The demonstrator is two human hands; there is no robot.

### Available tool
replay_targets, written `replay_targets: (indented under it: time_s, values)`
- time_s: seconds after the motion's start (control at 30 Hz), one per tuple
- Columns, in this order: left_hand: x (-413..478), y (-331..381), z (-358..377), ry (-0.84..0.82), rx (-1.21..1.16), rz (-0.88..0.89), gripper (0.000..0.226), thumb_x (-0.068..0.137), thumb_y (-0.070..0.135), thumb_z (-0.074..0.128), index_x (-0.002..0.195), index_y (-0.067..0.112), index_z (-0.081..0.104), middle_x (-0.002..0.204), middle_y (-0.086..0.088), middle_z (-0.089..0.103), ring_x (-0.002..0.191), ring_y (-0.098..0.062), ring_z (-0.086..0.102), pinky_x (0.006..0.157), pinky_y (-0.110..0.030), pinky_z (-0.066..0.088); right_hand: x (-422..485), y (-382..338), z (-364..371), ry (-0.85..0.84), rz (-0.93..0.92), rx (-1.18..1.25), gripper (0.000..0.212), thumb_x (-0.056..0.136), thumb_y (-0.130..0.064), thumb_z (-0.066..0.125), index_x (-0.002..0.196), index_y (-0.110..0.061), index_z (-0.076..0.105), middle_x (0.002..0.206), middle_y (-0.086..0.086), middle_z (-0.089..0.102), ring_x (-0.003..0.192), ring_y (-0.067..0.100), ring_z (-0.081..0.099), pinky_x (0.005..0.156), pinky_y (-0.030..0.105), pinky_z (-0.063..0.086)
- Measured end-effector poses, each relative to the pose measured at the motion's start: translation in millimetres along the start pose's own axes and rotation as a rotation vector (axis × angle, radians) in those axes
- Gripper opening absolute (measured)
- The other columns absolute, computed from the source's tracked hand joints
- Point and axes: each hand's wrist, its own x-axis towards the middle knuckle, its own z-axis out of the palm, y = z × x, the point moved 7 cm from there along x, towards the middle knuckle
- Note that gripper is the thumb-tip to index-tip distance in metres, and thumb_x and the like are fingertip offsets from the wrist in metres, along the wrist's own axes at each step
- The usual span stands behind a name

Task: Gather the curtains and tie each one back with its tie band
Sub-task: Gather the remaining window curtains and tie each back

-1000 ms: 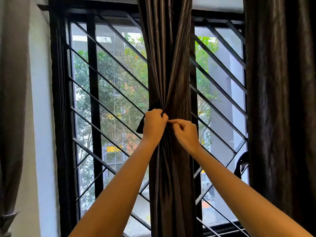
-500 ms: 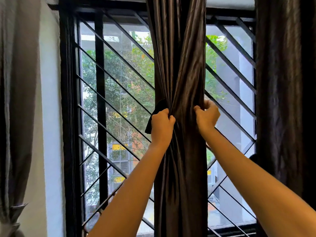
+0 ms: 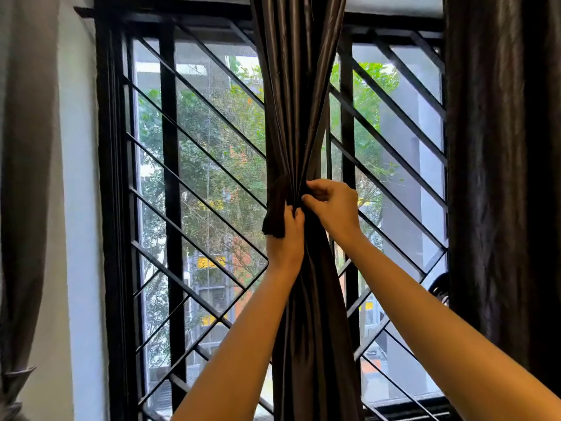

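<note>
Two hands are squeezing the middle curtain (image 3: 299, 101) in front of the window (image 3: 170, 208).
A grey curtain (image 3: 24, 177) is hanging at the far left, cut off by the edge. The left hand (image 3: 285, 241) is gripping the dark tie band (image 3: 274, 208) against the bunched middle curtain. The right hand (image 3: 332, 205) is pinching the folds just beside it; whether it is also holding the band is hard to tell. A dark curtain (image 3: 501, 177) is hanging on the right.

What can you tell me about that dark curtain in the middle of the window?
The middle curtain is dark brown and glossy like satin, with long vertical pleats. It hangs before the barred window, bunched to a narrow waist at mid-height. The left hand grips it there with a dark tie band; the right hand pinches the folds beside it.
</note>
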Motion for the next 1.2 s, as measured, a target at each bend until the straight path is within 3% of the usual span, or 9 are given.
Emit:
replay_targets:
  time_s: [0.07, 0.13, 0.23, 0.43, 0.73, 0.83, 0.9, 1.03, 1.2]
  values:
    - [-1, 5, -10, 0.101, -0.034, 0.050, 0.021, 0.092, 0.024, 0.058, 0.102, 0.006, 0.058, 0.084, 0.001, 0.060, 0.078, -0.016, 0.062, 0.063, -0.024, 0.040, 1, 1, 2, -0.047, 0.015, -0.031, 0.034, 0.079, -0.006, 0.072, 0.113, -0.004, 0.068, 0.108, 0.010, 0.071, 0.097, 0.014, 0.067, 0.092, 0.021, 0.049]
    - [-1, 21, -13, 0.126, 0.107, 0.154, 0.024, 0.089, 0.016, 0.057, 0.107, 0.003, 0.047, 0.075, -0.003, 0.058, 0.065, -0.022, 0.058, 0.055, -0.029, 0.042, 2, 2, 5, -0.078, 0.030, -0.056, 0.035, 0.079, -0.005, 0.071, 0.114, -0.003, 0.067, 0.109, 0.013, 0.070, 0.102, 0.019, 0.066, 0.096, 0.027, 0.049]
    - [-2, 36, -11, 0.110, 0.305, 0.238, 0.031, 0.092, 0.007, 0.049, 0.118, 0.004, 0.031, 0.081, -0.006, 0.059, 0.070, -0.025, 0.060, 0.055, -0.033, 0.044, 1, 4, 5, -0.097, 0.068, 0.001, 0.030, 0.082, -0.005, 0.068, 0.112, -0.003, 0.068, 0.107, 0.013, 0.070, 0.101, 0.019, 0.066, 0.094, 0.025, 0.049]
    - [-2, 37, -10, 0.081, 0.390, 0.254, 0.054, 0.094, 0.011, 0.050, 0.141, 0.008, 0.024, 0.086, -0.015, 0.064, 0.068, -0.026, 0.057, 0.057, -0.031, 0.039, -2, -2, 2, -0.110, 0.009, 0.013, 0.027, 0.083, -0.012, 0.070, 0.110, -0.008, 0.070, 0.104, 0.008, 0.072, 0.096, 0.009, 0.066, 0.085, 0.014, 0.049]
    - [1, 37, -12, 0.062, 0.365, 0.265, 0.058, 0.091, 0.003, 0.047, 0.143, 0.021, 0.030, 0.078, -0.006, 0.061, 0.068, -0.024, 0.060, 0.057, -0.028, 0.038, -5, -2, 3, -0.175, -0.022, 0.052, 0.030, 0.080, -0.018, 0.073, 0.110, -0.015, 0.071, 0.096, 0.001, 0.074, 0.087, 0.001, 0.066, 0.080, 0.012, 0.051]
    - [6, 30, -13, 0.051, 0.312, 0.259, 0.069, 0.084, -0.007, 0.045, 0.141, 0.030, 0.038, 0.077, -0.001, 0.064, 0.068, -0.019, 0.062, 0.057, -0.026, 0.043, -12, -2, 6, -0.198, -0.076, 0.076, 0.042, 0.072, -0.025, 0.081, 0.110, -0.017, 0.066, 0.087, -0.010, 0.068, 0.081, -0.006, 0.062, 0.073, 0.012, 0.049]
    - [7, 29, -14, 0.030, 0.252, 0.267, 0.075, 0.080, -0.012, 0.042, 0.140, 0.033, 0.042, 0.081, 0.000, 0.065, 0.071, -0.015, 0.063, 0.059, -0.020, 0.048, -18, 1, 6, -0.154, -0.084, 0.141, 0.056, 0.068, -0.027, 0.083, 0.115, -0.012, 0.056, 0.094, -0.002, 0.066, 0.088, 0.005, 0.064, 0.075, 0.017, 0.050]
    - [7, 26, -12, -0.013, 0.152, 0.298, 0.079, 0.078, -0.018, 0.043, 0.138, 0.033, 0.046, 0.091, -0.005, 0.069, 0.084, -0.008, 0.065, 0.074, -0.008, 0.050, -25, 9, 13, -0.147, 0.099, 0.479, 0.036, 0.074, -0.007, 0.078, 0.105, -0.006, 0.060, 0.094, 0.009, 0.068, 0.089, 0.016, 0.068, 0.079, 0.025, 0.053]
    - [13, 28, -15, -0.013, 0.132, 0.332, 0.057, 0.090, -0.004, 0.054, 0.136, 0.029, 0.050, 0.118, -0.005, 0.067, 0.101, -0.003, 0.061, 0.080, 0.001, 0.040, -28, 21, 25, -0.031, 0.416, 0.673, 0.027, 0.077, -0.022, 0.076, 0.100, -0.012, 0.068, 0.082, -0.006, 0.069, 0.073, -0.002, 0.067, 0.079, 0.022, 0.053]
